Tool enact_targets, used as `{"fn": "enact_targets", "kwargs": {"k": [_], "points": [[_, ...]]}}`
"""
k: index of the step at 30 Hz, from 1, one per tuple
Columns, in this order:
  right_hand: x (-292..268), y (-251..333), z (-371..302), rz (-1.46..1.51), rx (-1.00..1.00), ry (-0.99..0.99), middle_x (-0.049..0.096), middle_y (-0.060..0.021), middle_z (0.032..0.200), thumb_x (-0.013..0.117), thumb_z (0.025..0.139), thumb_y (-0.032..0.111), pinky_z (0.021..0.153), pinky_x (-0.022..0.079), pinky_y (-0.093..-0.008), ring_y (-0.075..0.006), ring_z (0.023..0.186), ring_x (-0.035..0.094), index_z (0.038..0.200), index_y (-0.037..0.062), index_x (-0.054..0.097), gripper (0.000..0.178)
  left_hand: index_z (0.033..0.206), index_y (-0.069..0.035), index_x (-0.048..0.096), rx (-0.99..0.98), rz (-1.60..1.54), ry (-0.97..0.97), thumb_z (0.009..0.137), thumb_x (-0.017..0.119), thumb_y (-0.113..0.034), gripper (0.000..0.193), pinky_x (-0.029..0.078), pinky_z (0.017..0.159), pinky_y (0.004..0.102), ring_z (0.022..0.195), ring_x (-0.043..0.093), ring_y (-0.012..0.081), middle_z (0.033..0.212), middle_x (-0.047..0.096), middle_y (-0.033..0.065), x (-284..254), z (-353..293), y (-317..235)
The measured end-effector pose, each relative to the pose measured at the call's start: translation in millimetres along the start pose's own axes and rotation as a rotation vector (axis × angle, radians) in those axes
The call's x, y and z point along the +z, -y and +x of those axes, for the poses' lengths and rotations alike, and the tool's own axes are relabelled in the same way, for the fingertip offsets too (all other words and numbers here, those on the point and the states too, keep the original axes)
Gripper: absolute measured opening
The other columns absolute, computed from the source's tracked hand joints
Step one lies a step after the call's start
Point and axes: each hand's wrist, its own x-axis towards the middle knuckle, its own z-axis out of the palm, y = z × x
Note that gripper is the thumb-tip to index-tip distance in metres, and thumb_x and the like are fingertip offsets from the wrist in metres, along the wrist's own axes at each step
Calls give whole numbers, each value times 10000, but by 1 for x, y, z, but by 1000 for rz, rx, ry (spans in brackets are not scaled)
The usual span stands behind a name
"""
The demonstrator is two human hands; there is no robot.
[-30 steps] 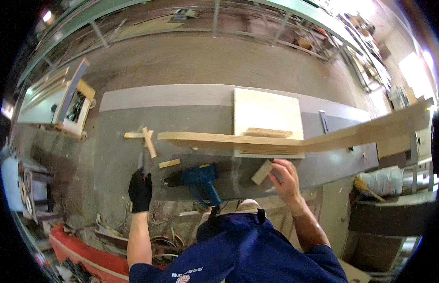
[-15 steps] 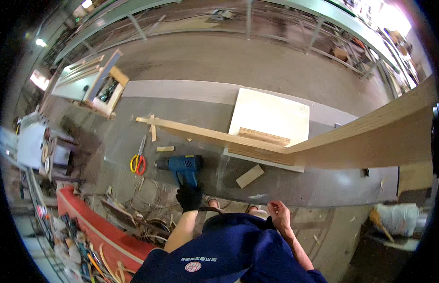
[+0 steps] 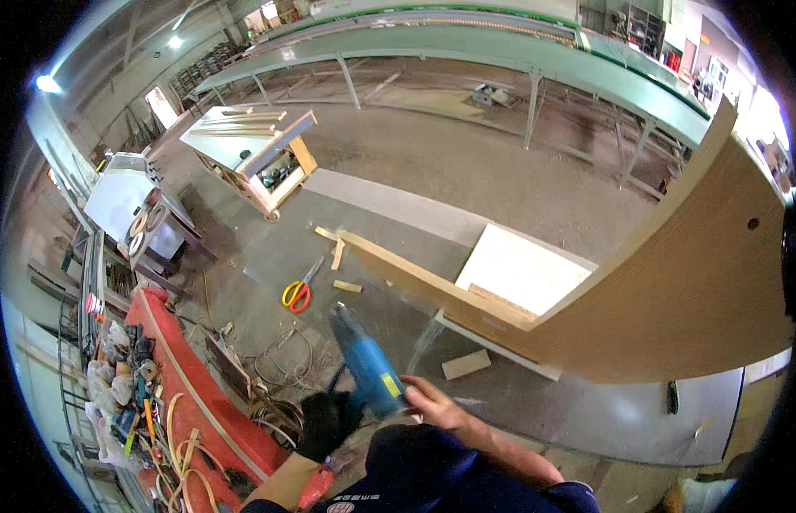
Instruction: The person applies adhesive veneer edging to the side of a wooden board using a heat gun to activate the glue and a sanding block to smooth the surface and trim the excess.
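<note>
A blue heat gun (image 3: 363, 361) is in front of me, its dark nozzle tilted up and to the left. My left hand (image 3: 323, 423), in a black glove, is closed around its handle. At the gun's rear end is my bare right hand (image 3: 438, 408), its fingers pressed against the casing by a yellow label. Beyond the gun, scissors (image 3: 305, 285) with one yellow and one red handle lie on the grey work surface (image 3: 577, 410). A long wooden edge (image 3: 432, 282) and a broad wood panel (image 3: 663, 299) meet at a corner on that surface.
Small wood scraps (image 3: 466, 364) lie around the panel. A white board (image 3: 526, 261) rests behind its corner. On the left stands a red bench (image 3: 201, 393) cluttered with tools and strips. A wheeled cart (image 3: 244, 162) is farther off, before a long green conveyor-like table (image 3: 432, 61).
My left hand has lifted the heat gun off the work surface toward me and turned its nozzle upward. My right hand has come across to its rear end. The view has tilted up and shifted left.
</note>
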Motion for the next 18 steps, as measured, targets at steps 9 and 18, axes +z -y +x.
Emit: {"fn": "enact_targets", "kwargs": {"k": [9,18], "points": [[0,12,16,118,-57,188,572,-164,1238,606,942,447,928,499,-355,-212,1066,597,1438,-62,300,774,791,-80,718,124,-270,-160,703,760,-356,293,480,634,442,650,643,342,705,674,126,17,17,-26],[25,14,-9,43,-155,172,419,-226,1424,589,960,419,1060,396,-440,-307,1278,468,1498,-27,217,792,1126,-82,626,-97,-398,-80,761,753,-246,420,471,782,473,911,634,338,954,666,148,32,2,-19]]}}
